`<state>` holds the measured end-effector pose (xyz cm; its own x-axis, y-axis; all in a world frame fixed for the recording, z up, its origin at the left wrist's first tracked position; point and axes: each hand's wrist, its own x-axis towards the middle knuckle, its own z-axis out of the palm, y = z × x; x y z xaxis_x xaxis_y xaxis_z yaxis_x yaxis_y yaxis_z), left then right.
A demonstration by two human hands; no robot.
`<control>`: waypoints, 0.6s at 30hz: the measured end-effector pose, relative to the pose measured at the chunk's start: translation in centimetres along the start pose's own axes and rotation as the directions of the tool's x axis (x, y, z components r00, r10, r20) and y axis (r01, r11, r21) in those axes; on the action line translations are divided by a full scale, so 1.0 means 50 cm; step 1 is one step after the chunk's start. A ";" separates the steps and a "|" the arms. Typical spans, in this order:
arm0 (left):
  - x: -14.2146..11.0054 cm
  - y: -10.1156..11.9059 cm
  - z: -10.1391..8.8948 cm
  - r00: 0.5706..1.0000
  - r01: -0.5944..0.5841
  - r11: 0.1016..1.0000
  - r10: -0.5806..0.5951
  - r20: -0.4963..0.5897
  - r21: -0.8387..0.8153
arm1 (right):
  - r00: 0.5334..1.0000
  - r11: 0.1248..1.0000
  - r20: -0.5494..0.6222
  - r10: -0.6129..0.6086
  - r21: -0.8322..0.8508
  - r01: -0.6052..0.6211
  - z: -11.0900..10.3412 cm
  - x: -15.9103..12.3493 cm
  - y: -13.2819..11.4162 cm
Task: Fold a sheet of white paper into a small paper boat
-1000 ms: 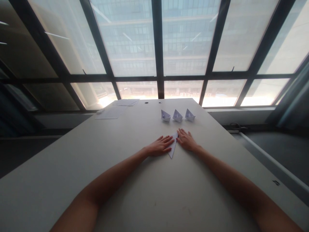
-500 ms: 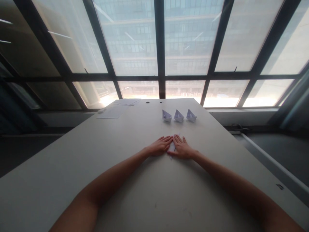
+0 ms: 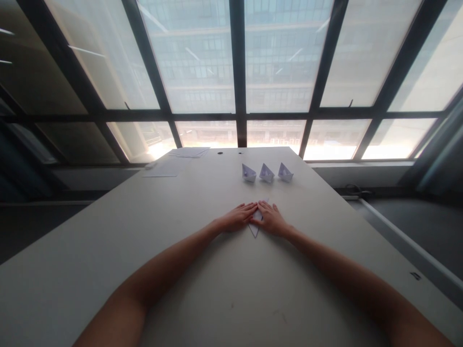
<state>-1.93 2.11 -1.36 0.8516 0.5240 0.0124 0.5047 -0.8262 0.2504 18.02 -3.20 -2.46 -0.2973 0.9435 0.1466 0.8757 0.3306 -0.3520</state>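
Observation:
A folded piece of white paper [image 3: 255,231] lies flat on the white table, its pointed corner toward me and another tip showing beyond my fingers. My left hand [image 3: 239,217] rests on its left side, fingers stretched out and flat. From the right, my right hand [image 3: 271,219] presses on the same paper with its fingers extended and its thumb reaching toward the left hand. Both hands cover most of the paper, so its full outline is hidden. Beyond them stand three folded paper boats, the left one [image 3: 249,173], the middle one [image 3: 266,173] and the right one [image 3: 285,173].
Loose white sheets [image 3: 162,169] lie at the far left of the table [image 3: 173,284]. Near the far edge is a dark round hole [image 3: 220,153]. A small dark mark [image 3: 415,275] sits by the right edge. Large windows [image 3: 202,58] rise behind the table.
My right thumb has shifted away from me, toward my left fingers, so more of the paper's near corner shows. Both hands remain on the paper; the boats stand as before.

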 end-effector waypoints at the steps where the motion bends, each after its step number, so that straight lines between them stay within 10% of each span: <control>1: 0.001 0.000 0.000 1.000 0.007 1.000 -0.007 -0.005 -0.005 | 1.000 1.000 -0.001 -0.006 0.004 0.006 -0.001 0.002 0.003; 18: -0.014 0.028 -0.012 0.999 -0.047 0.995 0.046 0.023 0.083 | 0.996 0.992 0.053 0.065 -0.109 -0.059 -0.015 0.022 0.067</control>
<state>-1.91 0.72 -0.46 0.8768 0.4808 0.0017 0.4737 -0.8645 0.1683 20.93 -1.07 -2.78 -0.2594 0.9629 0.0743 0.9280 0.2699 -0.2570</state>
